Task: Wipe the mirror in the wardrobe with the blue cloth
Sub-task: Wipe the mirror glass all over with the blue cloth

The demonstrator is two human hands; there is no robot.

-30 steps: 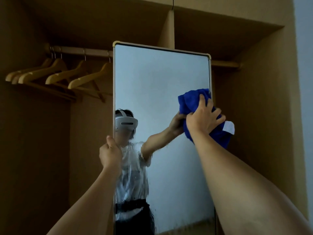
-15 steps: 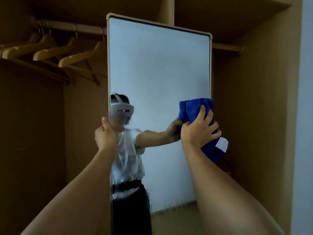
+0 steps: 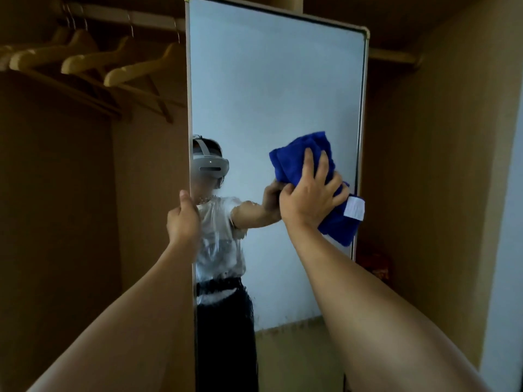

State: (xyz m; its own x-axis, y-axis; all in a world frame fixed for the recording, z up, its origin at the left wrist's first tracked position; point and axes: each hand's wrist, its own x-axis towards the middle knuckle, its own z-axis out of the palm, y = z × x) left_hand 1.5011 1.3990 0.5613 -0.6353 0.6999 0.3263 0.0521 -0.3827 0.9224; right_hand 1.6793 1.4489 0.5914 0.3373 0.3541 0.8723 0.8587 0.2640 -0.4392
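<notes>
The mirror (image 3: pixel 277 108) stands upright inside the wardrobe (image 3: pixel 438 165). The left hand (image 3: pixel 182 220) grips the mirror's left edge, fingers curled around the frame, thumb pointing upward. The right hand (image 3: pixel 310 198) presses the blue cloth (image 3: pixel 300 154) against the glass near the right edge, fingers spread over the bunched fabric and partly curled into it. The cloth extends above the fingertips and below the wrist side of that hand; a white label (image 3: pixel 353 207) hangs just right of the knuckles. Wet streaks cover the glass between the two hands. Wooden hangers (image 3: pixel 85 60) hang on a rail above and left of the left hand.
</notes>
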